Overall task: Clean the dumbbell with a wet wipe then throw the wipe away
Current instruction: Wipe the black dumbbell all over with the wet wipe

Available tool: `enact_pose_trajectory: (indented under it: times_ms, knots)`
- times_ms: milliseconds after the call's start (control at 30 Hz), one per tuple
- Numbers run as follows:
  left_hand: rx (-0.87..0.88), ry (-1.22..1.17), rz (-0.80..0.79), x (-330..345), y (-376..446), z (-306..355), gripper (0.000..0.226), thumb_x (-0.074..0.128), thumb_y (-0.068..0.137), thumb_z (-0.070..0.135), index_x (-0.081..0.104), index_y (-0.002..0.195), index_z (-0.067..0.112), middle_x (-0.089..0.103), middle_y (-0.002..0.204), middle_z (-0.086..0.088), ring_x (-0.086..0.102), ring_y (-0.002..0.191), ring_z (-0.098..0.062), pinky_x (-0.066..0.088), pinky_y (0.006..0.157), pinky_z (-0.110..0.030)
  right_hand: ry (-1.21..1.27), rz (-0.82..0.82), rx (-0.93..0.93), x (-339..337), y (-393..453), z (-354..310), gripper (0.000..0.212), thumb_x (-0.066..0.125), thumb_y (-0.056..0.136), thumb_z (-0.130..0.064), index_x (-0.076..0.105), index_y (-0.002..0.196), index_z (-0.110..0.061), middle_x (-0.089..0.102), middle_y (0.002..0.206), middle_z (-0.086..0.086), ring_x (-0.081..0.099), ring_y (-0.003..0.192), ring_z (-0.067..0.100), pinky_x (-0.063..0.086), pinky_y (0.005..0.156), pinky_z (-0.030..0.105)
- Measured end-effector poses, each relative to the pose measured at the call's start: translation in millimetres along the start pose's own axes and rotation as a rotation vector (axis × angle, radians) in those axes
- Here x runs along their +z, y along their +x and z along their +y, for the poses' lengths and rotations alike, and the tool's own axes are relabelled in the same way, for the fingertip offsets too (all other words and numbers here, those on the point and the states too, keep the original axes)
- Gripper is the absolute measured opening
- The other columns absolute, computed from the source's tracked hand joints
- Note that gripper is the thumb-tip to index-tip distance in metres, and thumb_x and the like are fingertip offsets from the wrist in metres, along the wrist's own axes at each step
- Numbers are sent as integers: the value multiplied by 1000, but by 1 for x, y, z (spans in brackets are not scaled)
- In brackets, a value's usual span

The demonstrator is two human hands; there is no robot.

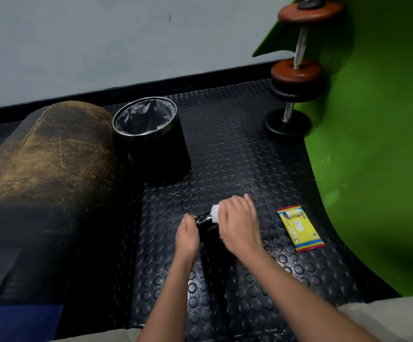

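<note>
Your right hand presses a white wet wipe onto the top of the black dumbbell, which stands on the studded black floor mat near its front edge, between your two forearms. The right fingers are curled together over the wipe, pinching it against the dumbbell's upper end; only a small white corner of the wipe shows past your knuckles on the left side. Your left hand steadies the dumbbell from the left, its fingers wrapped around the dark weight and closed on it (the fingertips themselves are hidden behind the weight, so you cannot see how far they reach round).

Just to the right of your right hand, lying flat on the mat, is the yellow wipe packet with red and blue ends, close to the curved edge of the green panel that bounds the mat on the right. Farther back on the mat stands the black bin with a shiny rim and a dark liner, its mouth open, beside the worn brown padded bench that runs along the mat's left edge. At the mat's far right corner, a second dumbbell with brown plates stands upright against the green panel, stacked on a black one.
</note>
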State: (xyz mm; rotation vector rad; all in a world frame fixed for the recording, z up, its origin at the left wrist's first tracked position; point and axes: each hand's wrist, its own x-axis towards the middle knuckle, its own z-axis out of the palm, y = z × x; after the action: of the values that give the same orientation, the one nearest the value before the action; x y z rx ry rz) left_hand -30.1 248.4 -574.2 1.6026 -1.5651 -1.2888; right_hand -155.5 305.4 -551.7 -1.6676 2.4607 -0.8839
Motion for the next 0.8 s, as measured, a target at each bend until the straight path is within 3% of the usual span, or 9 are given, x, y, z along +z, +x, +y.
enact_pose_trajectory:
  times_ms: [100, 200, 367, 467, 533, 700, 800]
  knots:
    - [2, -3, -11, 1, -3, 1, 45, 27, 103, 29, 53, 91, -6, 54, 81, -4, 48, 76, -18, 42, 71, -36, 43, 43, -148, 6, -13, 11, 31, 35, 104, -27, 63, 115, -20, 63, 116, -7, 49, 123, 15, 22, 119, 41]
    - [-1, -9, -18, 0, -5, 2, 47, 25, 101, 34, 52, 87, -1, 55, 80, -2, 50, 76, -17, 43, 71, -36, 97, 95, -87, 9, -18, 33, 35, 35, 104, -29, 61, 126, -20, 59, 129, -6, 46, 131, 16, 24, 118, 40]
    - [1, 2, -27, -1, -8, 7, 35, 22, 101, 32, 39, 75, 18, 45, 74, -1, 42, 69, -15, 37, 64, -34, 340, 147, 197, 6, -11, 36, 38, 28, 103, -32, 62, 113, -20, 61, 110, -8, 54, 107, 15, 39, 93, 29]
    - [5, 3, -23, -1, -10, 9, 34, 22, 102, 32, 38, 75, 18, 43, 75, -1, 41, 69, -15, 36, 64, -34, 533, -3, 593, -3, 7, 33, 38, 27, 103, -30, 62, 103, -15, 63, 103, 5, 55, 106, 30, 42, 89, 38]
    - [0, 1, -22, -2, -9, 8, 33, 22, 102, 31, 38, 76, 18, 44, 76, -2, 41, 71, -15, 37, 65, -34, 504, -124, 703, -9, 17, 30, 43, 25, 103, -28, 63, 103, -7, 65, 112, 16, 56, 108, 35, 41, 95, 43]
    - [-9, 1, -20, -1, -2, 3, 45, 23, 102, 32, 50, 86, 0, 53, 81, -3, 48, 76, -16, 40, 67, -33, 88, 1, 250, -4, 13, 17, 52, 16, 99, -33, 62, 83, -14, 66, 88, 1, 60, 92, 22, 27, 116, 43]
    - [-12, -8, -7, 0, -2, 3, 45, 25, 102, 31, 52, 89, -3, 54, 81, -4, 48, 76, -17, 40, 67, -34, 23, 16, -26, -2, 1, 7, 40, 25, 102, -29, 61, 89, -19, 63, 93, -5, 55, 103, 16, 26, 117, 41]
